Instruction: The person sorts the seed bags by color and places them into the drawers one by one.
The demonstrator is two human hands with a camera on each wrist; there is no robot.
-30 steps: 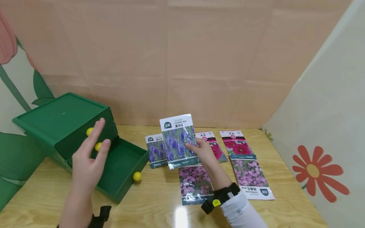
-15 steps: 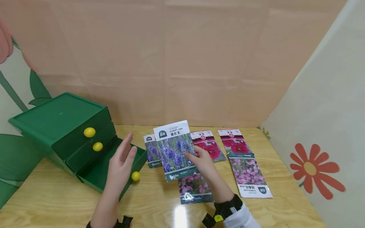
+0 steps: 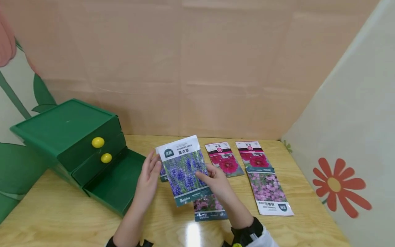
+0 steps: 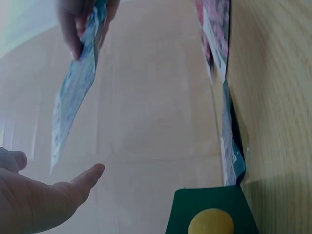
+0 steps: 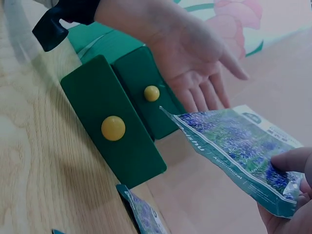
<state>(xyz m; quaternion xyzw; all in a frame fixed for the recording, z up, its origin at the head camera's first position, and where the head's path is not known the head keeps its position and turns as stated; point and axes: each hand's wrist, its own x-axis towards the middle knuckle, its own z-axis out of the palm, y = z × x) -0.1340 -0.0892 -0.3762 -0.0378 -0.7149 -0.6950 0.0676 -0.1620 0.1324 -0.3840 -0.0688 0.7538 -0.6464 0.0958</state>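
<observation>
Pinching a lavender seed pkt [image 3: 185, 171] by its right edge, thumb on the front, the R hand [image 3: 219, 181] has it up in the air over the table [image 3: 77, 223], front toward the head cam, top leaning L. The L hand [image 3: 148, 175] is just beside the pkt's left edge, palm turned toward it, fingers fairly straight, no grip on it. Contact b/w fingertips & pkt is hard to call; L wrist cam seems to show a gap.

Behind the held pkt, a 2nd lavender pkt [image 3: 163, 174] lies on the table, mostly hidden. Below, a pink-flower pkt [image 3: 210, 207] is partly covered from view. Red-flower pkt [image 3: 226, 161] lies just R of the held one; further R, another red-flower pkt [image 3: 254, 156] w/ an upside-down pink pkt [image 3: 268, 188] overlapping its near end.

Far L: green cabinet [image 3: 64, 127], bottom drawer [image 3: 115, 181] pulled out toward the L hand, yellow knobs [image 3: 98, 142] on the fronts; R wrist cam has the bottom drawer's knob [image 5: 113, 128] too. Tan backdrop [image 3: 197, 68] behind, painted red flower [image 3: 334, 185] on the R wall.
</observation>
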